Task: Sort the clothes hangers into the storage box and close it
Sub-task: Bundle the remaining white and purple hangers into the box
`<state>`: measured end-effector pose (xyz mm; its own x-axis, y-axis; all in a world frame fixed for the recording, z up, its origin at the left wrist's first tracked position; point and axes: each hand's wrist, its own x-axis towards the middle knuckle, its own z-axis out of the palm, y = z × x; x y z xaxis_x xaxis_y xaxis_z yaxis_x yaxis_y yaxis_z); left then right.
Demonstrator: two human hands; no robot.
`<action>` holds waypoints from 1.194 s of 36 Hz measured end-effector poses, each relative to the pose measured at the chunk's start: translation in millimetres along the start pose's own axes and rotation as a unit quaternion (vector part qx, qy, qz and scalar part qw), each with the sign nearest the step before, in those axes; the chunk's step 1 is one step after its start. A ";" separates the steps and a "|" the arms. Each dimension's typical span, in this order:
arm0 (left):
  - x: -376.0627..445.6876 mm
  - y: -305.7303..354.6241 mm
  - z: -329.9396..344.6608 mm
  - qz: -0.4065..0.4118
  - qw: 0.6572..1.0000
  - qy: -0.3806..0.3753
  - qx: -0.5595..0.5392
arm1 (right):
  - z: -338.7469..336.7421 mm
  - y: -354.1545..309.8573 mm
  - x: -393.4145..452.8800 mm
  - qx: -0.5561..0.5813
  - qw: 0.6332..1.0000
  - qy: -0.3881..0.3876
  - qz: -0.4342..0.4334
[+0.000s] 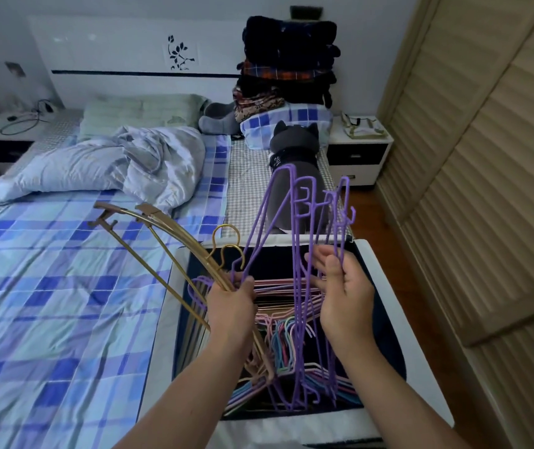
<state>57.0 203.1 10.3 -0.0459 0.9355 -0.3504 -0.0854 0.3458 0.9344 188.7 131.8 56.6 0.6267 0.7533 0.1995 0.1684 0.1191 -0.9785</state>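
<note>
Both forearms reach forward over the open storage box point(385, 273), the left hand point(231, 306) curled around a bunch of gold hangers point(162, 234) and some purple ones, the right hand point(345, 296) raised with fingers loosely bent, pinching purple hangers point(298, 222). The gold hangers slant up and left over the bed point(48, 286); the purple ones stand nearly upright, long axis vertical, between the hands. More pastel hangers point(278, 348) lie inside the box below.

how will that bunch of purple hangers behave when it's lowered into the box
The purple hangers look like thin coated wire, so probably light and slightly springy. Their hooks and frames overlap, so they will likely snag the hangers already in the storage box. The right hand holds them loosely, so some may slide.
</note>
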 end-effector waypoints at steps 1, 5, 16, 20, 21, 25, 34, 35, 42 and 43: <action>-0.9 0.4 0.4 -0.004 1.000 0.001 -0.005 | -1.0 -0.1 2.2 0.000 1.000 -0.002 -0.001; -3.8 3.6 2.5 -0.016 1.000 0.011 -0.020 | 2.0 -1.1 2.3 -0.029 0.999 -0.020 -0.014; -10.7 7.6 2.1 -0.003 1.000 0.010 0.009 | 5.9 1.6 -12.6 -0.001 0.999 0.021 -0.034; -9.6 10.1 3.8 0.006 0.999 0.026 0.028 | 6.3 3.7 -14.9 -0.028 0.998 0.025 -0.059; -9.2 10.8 4.4 0.008 0.999 0.027 0.032 | 6.5 4.2 -14.2 -0.027 0.998 0.027 -0.057; -8.1 12.3 5.2 0.017 0.998 0.044 0.046 | 5.6 4.7 -10.2 -0.021 0.998 0.032 -0.053; -4.9 21.6 -1.5 0.093 0.986 0.110 0.087 | 2.2 5.9 -0.6 -0.041 0.999 0.007 -0.012; -3.7 22.4 -2.8 0.102 0.984 0.116 0.094 | 1.6 5.5 0.7 -0.038 0.999 0.000 -0.007; -4.1 20.8 -10.2 0.156 0.973 0.115 0.123 | -7.5 2.3 22.8 -0.006 0.998 0.053 0.027; -4.1 21.0 -10.6 0.155 0.974 0.113 0.119 | -10.0 2.5 27.4 0.004 0.997 0.062 0.044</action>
<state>44.9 205.8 30.7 -0.2533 0.9669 -0.0293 0.1999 0.0819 0.9764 213.9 146.3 60.1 0.7285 0.6749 0.1178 0.1032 0.0619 -0.9927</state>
